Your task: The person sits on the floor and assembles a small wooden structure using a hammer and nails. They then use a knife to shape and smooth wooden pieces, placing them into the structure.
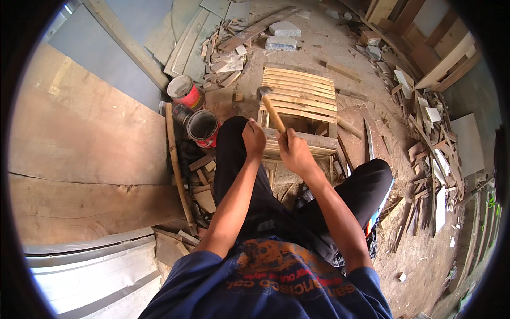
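Note:
A slatted wooden crate (304,96) stands on the ground in front of my knees, with a wide gap between its top slats and its near board. My right hand (297,155) is wrapped round the wooden handle of a hammer (274,112). The hammer's dark head is raised over the crate's left side and points away from me. Fingers closed, my left hand (254,140) is at the crate's near left corner, beside my left knee. Anything between those fingers is hidden or too small to name.
Two red paint buckets (203,127) stand left of the crate, near a bamboo pole (178,165). Scrap wood (425,154) is heaped along the right. Pale blocks (280,43) lie beyond the crate. A large wooden panel (90,138) fills the left side.

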### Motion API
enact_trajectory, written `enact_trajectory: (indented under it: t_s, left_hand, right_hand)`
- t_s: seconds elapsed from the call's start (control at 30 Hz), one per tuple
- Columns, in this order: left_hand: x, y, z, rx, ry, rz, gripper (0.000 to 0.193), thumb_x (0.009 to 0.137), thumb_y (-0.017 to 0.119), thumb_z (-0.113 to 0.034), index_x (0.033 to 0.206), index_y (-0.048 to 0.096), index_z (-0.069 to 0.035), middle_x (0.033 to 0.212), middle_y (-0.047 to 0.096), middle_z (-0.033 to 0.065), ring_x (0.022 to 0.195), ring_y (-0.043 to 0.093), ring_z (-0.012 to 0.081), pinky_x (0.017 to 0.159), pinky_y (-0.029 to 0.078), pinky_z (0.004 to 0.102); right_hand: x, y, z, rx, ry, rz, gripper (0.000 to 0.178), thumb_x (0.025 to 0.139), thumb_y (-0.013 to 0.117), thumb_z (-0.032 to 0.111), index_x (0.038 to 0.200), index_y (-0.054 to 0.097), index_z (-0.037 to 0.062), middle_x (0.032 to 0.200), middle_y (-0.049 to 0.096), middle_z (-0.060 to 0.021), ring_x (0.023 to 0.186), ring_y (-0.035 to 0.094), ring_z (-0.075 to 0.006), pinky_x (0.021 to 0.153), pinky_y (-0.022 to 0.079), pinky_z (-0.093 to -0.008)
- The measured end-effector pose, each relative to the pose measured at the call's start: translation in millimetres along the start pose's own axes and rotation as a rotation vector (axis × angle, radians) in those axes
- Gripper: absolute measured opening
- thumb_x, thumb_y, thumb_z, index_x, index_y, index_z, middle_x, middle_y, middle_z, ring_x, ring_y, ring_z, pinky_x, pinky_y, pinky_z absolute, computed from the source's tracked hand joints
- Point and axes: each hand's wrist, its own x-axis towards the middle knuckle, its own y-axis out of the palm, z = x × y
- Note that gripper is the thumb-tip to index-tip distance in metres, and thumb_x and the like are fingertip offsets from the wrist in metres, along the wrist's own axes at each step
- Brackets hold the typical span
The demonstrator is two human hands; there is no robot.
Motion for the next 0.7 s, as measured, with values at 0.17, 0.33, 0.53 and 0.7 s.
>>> enact_trajectory:
  t_s: [0.17, 0.33, 0.53, 0.7]
  left_hand:
    - [0, -5, 7, 0.065, -0.02, 0.03, 0.048, 0.105, 0.037, -0.027, 0.087, 0.06, 0.011, 0.086, 0.062, 0.0359, 0.084, 0.059, 0.0533, 0.071, 0.046, 0.0542]
    - [3, 2, 6, 0.031, -0.019, 0.029, 0.047, 0.105, 0.037, -0.027, 0.087, 0.06, 0.011, 0.082, 0.061, 0.0351, 0.082, 0.058, 0.0529, 0.07, 0.045, 0.0544]
    - [1, -3, -10, -0.085, -0.116, 0.079, 0.049, 0.105, 0.036, -0.029, 0.086, 0.059, 0.01, 0.08, 0.06, 0.0342, 0.08, 0.058, 0.0533, 0.07, 0.043, 0.0541]
    - [3, -5, 4, 0.032, -0.053, 0.036, 0.049, 0.105, 0.036, -0.029, 0.088, 0.061, 0.01, 0.084, 0.061, 0.0355, 0.082, 0.058, 0.0543, 0.071, 0.044, 0.0542]
  right_hand:
    - [9, -48, 79, 0.298, -0.099, -0.229, 0.032, 0.108, 0.047, 0.031, 0.104, 0.053, -0.0004, 0.064, 0.053, -0.003, 0.054, 0.047, -0.0076, 0.047, 0.039, -0.0286]
    - [16, -36, 62, 0.342, -0.251, -0.337, 0.02, 0.104, 0.049, 0.016, 0.105, 0.04, -0.0029, 0.062, 0.056, -0.0224, 0.056, 0.063, -0.0413, 0.048, 0.043, -0.042]
    - [-8, 5, -6, 0.003, -0.027, -0.063, 0.035, 0.107, 0.048, 0.029, 0.094, 0.052, -0.0037, 0.062, 0.056, -0.0122, 0.051, 0.055, -0.0174, 0.046, 0.042, -0.0367]
    - [2, -51, 79, 0.301, -0.109, -0.249, 0.032, 0.108, 0.046, 0.031, 0.101, 0.054, 0.0003, 0.067, 0.052, 0.0, 0.056, 0.046, -0.0065, 0.047, 0.038, -0.027]
